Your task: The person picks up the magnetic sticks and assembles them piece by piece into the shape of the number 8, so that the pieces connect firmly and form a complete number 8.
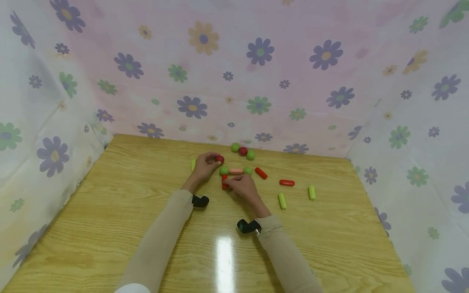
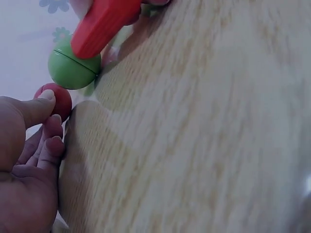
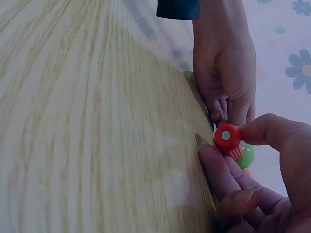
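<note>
My left hand (image 1: pixel 206 166) pinches a dark red ball (image 1: pixel 220 159) between thumb and fingers, low over the table. In my right hand (image 1: pixel 243 188) I hold a short red rod (image 1: pixel 224 182) by thumb and fingers; a silver disc shows on its end in the right wrist view. The rod's far end meets a green ball (image 2: pixel 73 68) in the left wrist view. This green ball stands at the left end of an orange rod (image 1: pixel 236 171), with another green ball (image 1: pixel 248 170) at its right end. Between the red ball and the nearest green ball the gap is small.
Behind lies a row of a green ball (image 1: pixel 235 147), a dark red ball (image 1: pixel 243 151) and a green ball (image 1: pixel 250 155). Red rods (image 1: pixel 287 182) and yellow-green rods (image 1: pixel 282 201) lie to the right. Another yellow-green rod (image 1: pixel 193 165) is partly hidden by my left hand. Flowered cloth (image 1: pixel 260 81) surrounds the table.
</note>
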Available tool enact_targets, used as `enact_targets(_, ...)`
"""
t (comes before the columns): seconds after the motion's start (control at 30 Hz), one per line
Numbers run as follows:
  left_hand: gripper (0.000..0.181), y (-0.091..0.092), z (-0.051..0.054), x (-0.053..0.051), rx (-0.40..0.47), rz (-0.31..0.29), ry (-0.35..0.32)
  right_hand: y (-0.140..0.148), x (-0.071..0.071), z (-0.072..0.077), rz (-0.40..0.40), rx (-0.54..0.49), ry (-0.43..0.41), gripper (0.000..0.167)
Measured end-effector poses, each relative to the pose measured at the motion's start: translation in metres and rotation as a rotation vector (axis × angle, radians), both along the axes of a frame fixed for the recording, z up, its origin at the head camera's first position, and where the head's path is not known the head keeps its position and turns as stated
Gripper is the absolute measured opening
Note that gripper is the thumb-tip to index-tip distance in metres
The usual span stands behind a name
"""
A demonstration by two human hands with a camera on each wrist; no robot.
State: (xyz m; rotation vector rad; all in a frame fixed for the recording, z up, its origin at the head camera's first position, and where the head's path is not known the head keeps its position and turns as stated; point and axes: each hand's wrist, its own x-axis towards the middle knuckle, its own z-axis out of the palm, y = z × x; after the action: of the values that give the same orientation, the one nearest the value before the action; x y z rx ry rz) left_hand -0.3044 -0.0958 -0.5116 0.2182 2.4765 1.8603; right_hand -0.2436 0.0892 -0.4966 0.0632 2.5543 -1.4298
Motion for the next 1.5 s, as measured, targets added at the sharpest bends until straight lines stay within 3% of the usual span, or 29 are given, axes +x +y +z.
enact_targets(0.23,0.036,0.000,0.002,0.005,0.004,0.008,-0.002,0.002,-0.005,-0.002,-0.005,-0.073,-0.023,0.033)
enact_targets(0.47,0.036,-0.001,0.004,0.012,0.039,0.018,-0.021,0.008,-0.011,-0.002,0.066,-0.156,-0.050,0.024)
enact_targets(0.8,0.034,-0.005,0.003,0.020,0.030,0.020,-0.047,0.012,-0.017,-0.001,0.141,-0.185,-0.080,0.032)
enact_targets(1.13,0.031,-0.010,0.010,0.035,-0.029,-0.021,-0.063,0.010,-0.022,-0.005,0.108,-0.228,-0.125,0.034)
enact_targets(1.47,0.028,-0.016,0.016,0.050,-0.104,-0.127,-0.106,0.009,-0.021,-0.004,0.090,-0.276,-0.116,0.032)
enact_targets(1.5,0.028,-0.016,0.016,0.051,-0.110,-0.137,-0.106,0.008,-0.019,0.001,0.093,-0.280,-0.123,0.032)
